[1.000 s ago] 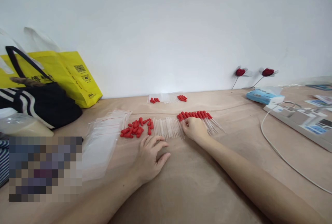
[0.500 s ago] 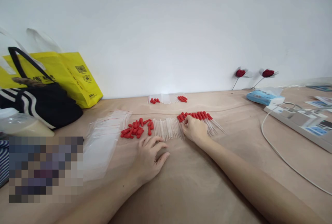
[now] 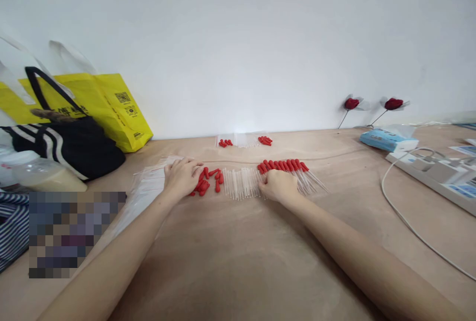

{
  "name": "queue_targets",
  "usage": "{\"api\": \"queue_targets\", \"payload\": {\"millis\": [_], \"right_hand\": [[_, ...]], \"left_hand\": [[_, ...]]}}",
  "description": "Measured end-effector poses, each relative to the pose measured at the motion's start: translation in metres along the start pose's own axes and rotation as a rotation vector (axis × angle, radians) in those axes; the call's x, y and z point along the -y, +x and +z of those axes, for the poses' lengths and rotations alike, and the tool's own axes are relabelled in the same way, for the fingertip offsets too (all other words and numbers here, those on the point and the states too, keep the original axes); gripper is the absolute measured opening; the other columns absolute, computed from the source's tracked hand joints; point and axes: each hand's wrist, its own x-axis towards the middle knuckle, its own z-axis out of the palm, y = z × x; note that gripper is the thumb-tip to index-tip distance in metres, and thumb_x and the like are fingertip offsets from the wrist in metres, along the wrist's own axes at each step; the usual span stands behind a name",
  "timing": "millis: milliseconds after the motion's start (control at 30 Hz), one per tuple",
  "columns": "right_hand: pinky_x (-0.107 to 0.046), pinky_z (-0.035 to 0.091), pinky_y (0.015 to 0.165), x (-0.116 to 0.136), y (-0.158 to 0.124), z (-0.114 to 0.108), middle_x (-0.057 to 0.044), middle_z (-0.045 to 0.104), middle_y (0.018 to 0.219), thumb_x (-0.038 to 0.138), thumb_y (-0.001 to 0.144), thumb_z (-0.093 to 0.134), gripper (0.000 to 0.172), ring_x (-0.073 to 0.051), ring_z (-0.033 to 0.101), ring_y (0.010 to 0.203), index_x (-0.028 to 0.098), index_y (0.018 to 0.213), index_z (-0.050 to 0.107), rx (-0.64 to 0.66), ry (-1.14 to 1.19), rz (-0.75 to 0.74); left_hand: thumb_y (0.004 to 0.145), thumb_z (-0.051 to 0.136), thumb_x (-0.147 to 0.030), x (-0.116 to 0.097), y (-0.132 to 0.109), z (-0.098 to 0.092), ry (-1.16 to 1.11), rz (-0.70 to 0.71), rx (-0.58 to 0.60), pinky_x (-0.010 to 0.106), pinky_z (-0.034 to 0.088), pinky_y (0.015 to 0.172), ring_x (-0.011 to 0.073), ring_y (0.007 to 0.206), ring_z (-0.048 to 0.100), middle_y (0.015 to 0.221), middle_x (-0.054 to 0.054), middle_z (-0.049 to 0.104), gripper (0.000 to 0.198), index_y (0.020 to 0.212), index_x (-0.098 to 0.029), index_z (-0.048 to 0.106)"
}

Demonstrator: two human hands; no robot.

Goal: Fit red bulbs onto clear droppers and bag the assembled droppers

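My left hand (image 3: 182, 177) reaches over the left side of a pile of red rubber bulbs (image 3: 204, 186), fingers bent and somewhat apart; its palm covers part of the clear zip bags (image 3: 148, 185). Whether a fingertip touches a bulb is hard to see. Right of the pile lies a row of thin clear glass tubes (image 3: 241, 184). My right hand (image 3: 278, 186) is closed, thumb and fingers pinching at a tube at the row's right end. Just behind and beside it are assembled droppers (image 3: 292, 166), red bulbs on glass tubes, fanned side by side.
Near the wall lies a clear bag (image 3: 243, 140) with red bulbs and tubes. A yellow bag (image 3: 122, 113), a black bag (image 3: 89, 147) and a bottle (image 3: 48, 175) stand left. To the right are a tissue pack (image 3: 386, 138), a power strip (image 3: 424, 167) with cable and two artificial roses (image 3: 393, 104).
My left hand has moved left and away from me, from in front of the tubes to the red bulbs. My right hand stays at the tubes' right end. The view has shifted slightly.
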Motion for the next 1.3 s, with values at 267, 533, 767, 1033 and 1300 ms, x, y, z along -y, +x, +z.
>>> {"api": "queue_targets", "payload": {"millis": [267,533,767,1033,1300], "right_hand": [[-0.032,0.041,0.062,0.002,0.003,-0.001,-0.011,0.067,0.080,0.032,0.071,0.048,0.024,-0.026,0.063,0.080,0.017,0.076,0.066,0.025,0.009,-0.003],[-0.029,0.038,0.060,-0.002,-0.005,-0.005,-0.009,0.066,0.077,0.033,0.073,0.045,0.025,-0.024,0.062,0.077,0.017,0.071,0.064,-0.031,0.038,-0.018],[-0.024,0.036,0.058,-0.033,-0.027,0.006,-0.002,0.062,0.066,0.021,0.077,0.043,0.015,-0.014,0.055,0.061,0.017,0.073,0.057,-0.229,0.259,-0.402],[-0.030,0.040,0.071,-0.068,-0.055,0.025,-0.009,0.060,0.087,0.011,0.084,0.035,0.024,-0.017,0.053,0.079,0.015,0.101,0.051,-0.393,0.274,-0.804],[-0.031,0.038,0.070,-0.057,-0.060,0.030,-0.007,0.057,0.083,0.009,0.085,0.035,0.022,-0.017,0.050,0.076,0.014,0.098,0.051,-0.295,0.252,-0.811]], "left_hand": [[0.075,0.047,-0.041,0.002,0.031,0.014,0.003,-0.023,0.172,0.048,0.030,0.082,0.0308,0.093,0.054,0.088,0.007,0.068,0.026,0.072,-0.026,0.068],[0.077,0.044,-0.036,-0.001,0.018,-0.008,-0.071,-0.021,0.065,0.045,0.036,0.080,0.0292,0.094,0.053,0.092,0.010,0.064,0.024,0.079,-0.020,0.062],[0.080,0.043,-0.032,-0.046,-0.063,-0.008,-0.724,0.172,0.095,0.028,0.045,0.068,0.0151,0.074,0.056,0.079,0.003,0.060,0.017,0.080,-0.018,0.051],[0.073,0.052,-0.021,-0.062,-0.095,0.006,-0.586,0.376,0.172,0.037,0.043,0.076,0.0179,0.079,0.055,0.081,0.002,0.059,0.008,0.080,-0.019,0.053],[0.076,0.055,-0.030,-0.076,-0.095,0.014,-0.581,0.383,0.185,0.036,0.043,0.078,0.0185,0.084,0.055,0.087,0.003,0.060,0.015,0.084,-0.023,0.066]]}}
